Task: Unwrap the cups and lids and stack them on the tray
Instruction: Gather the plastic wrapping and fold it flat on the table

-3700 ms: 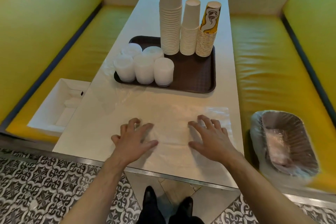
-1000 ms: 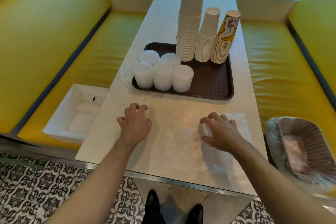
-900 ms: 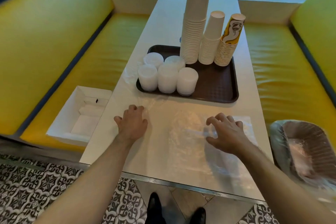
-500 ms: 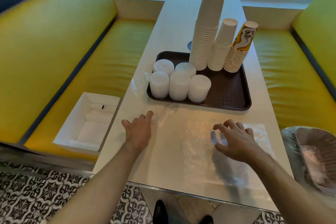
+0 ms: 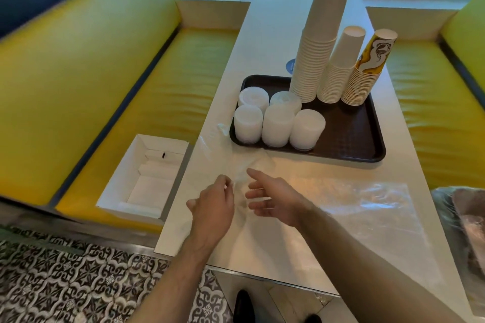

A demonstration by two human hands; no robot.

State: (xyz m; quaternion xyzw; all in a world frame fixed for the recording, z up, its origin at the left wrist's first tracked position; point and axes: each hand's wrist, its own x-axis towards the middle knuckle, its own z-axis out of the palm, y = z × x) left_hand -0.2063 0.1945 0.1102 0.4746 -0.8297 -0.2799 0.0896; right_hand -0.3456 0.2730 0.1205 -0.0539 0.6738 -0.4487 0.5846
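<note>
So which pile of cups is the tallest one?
The plain white pile at the left end of the row on the tray; it rises well above the middle pile and the yellow-patterned pile.

Both forearms reaching forward over table (image 5: 265, 34). Left hand (image 5: 214, 206) hovering near table's left edge, fingers curling, grip unclear. Right hand (image 5: 273, 198) crossing beside it, fingers lying extended, relaxed.
</note>
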